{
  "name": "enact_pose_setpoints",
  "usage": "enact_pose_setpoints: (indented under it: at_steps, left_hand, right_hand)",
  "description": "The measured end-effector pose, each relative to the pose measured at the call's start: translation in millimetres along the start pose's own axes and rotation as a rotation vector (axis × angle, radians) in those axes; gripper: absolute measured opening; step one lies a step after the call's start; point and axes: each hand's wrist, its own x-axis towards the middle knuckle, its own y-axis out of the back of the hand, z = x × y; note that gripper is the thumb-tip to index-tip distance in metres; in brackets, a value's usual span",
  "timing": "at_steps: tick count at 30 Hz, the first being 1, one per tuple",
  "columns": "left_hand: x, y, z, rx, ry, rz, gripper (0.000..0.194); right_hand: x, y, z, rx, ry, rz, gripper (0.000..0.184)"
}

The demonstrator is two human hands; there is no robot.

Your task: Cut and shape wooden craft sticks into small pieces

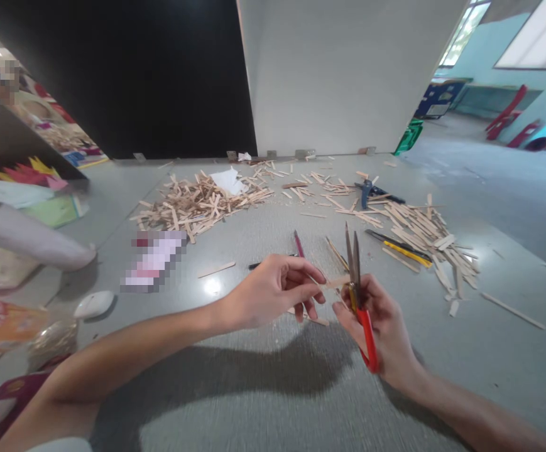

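Red-handled scissors [367, 336] are gripped in my right hand [390, 333], their blades pointing away from me and slightly apart. My left hand [273, 292] pinches one end of a thin flat wooden stick [338, 282] between thumb and fingers. The stick's other end reaches the scissors near the base of the blades, by my right fingertips. Whether the blades are around it or beside it I cannot tell. Beyond my hands lie a purple pen [298, 243] and a thin brownish stick-like tool [336, 252], with a dark pen partly hidden behind my left hand.
A heap of wooden sticks [197, 204] lies at back left, another pile [418, 223] at right. Dark blue pliers [369, 193] and a yellow-and-black cutter [407, 251] are near the right pile. A white mouse [94, 304] sits left. Upright black and white panels [329, 75] stand behind.
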Motion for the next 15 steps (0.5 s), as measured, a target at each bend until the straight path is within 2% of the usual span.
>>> enact_pose_setpoints:
  at_steps: [4, 9, 13, 15]
  left_hand:
    - [-2.8, 4.0, 5.6, 0.042, -0.051, 0.036, 0.010]
    - [-10.3, 7.8, 19.3, 0.114, -0.218, 0.226, 0.010]
    - [-15.4, 9.7, 27.9, 0.183, -0.317, 0.399, 0.011]
    - [-17.2, 9.4, 28.1, 0.220, -0.352, 0.440, 0.011]
  right_hand:
    - [-4.8, 2.7, 5.3, 0.100, -0.025, -0.096, 0.044]
    - [-19.6, 5.4, 16.3, 0.183, -0.111, -0.244, 0.060]
    - [-37.0, 7.2, 25.2, 0.192, -0.159, -0.311, 0.062]
    - [-43.4, 8.3, 27.1, 0.188, -0.189, -0.349, 0.062]
